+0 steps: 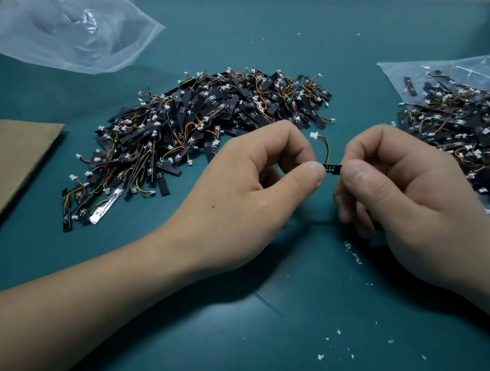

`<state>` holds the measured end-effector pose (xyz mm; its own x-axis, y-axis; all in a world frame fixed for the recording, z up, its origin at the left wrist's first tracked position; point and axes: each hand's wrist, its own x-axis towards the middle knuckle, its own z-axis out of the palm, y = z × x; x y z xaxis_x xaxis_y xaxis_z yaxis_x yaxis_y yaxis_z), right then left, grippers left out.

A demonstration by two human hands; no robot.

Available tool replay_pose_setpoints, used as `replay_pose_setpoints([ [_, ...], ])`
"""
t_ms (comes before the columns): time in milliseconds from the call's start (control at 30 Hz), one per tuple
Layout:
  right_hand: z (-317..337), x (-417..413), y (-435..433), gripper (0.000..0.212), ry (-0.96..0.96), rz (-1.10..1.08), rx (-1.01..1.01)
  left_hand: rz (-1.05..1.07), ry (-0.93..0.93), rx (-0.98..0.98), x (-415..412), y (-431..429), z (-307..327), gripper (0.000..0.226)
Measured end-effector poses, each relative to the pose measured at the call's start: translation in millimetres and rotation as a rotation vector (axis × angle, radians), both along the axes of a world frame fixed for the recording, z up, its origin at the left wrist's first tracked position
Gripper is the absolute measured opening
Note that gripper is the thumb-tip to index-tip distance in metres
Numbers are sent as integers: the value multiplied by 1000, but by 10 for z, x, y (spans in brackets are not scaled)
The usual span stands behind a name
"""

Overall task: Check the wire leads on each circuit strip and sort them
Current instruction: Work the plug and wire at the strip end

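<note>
— Teal bench mat (223,37) under us; where is our piece?
— Between our hands: the left hand (247,191) and right hand (403,194) each pinch one end of the thin black circuit strip (332,168).
— How will it handle?
— Featherlight, we judge, stiff yet snappable. Its thin coloured wire leads (326,150) and small white plug (313,134) arch up just beyond our thumbs. We should hold the board edges and never tug the leads.
— The rest?
— We see a loose heap of black strips (202,123) beyond the left hand, and a clear plastic bag (456,123) of them outside the right.
</note>
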<state>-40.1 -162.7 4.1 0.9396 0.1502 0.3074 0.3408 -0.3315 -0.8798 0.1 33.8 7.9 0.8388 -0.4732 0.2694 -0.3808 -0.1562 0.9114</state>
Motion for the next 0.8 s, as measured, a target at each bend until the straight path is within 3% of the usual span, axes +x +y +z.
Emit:
replay_pose_setpoints([
  [400, -15, 7, -6, 13, 22, 29, 31, 2, -8, -14, -11, 3, 22, 13],
  [600, -16, 25, -35, 38, 79, 80, 47, 25, -31, -19, -3, -11, -1, 8],
  [800, -13, 57, -52, 35, 111, 72, 94, 12, -8, -21, -21, -18, 2, 10],
])
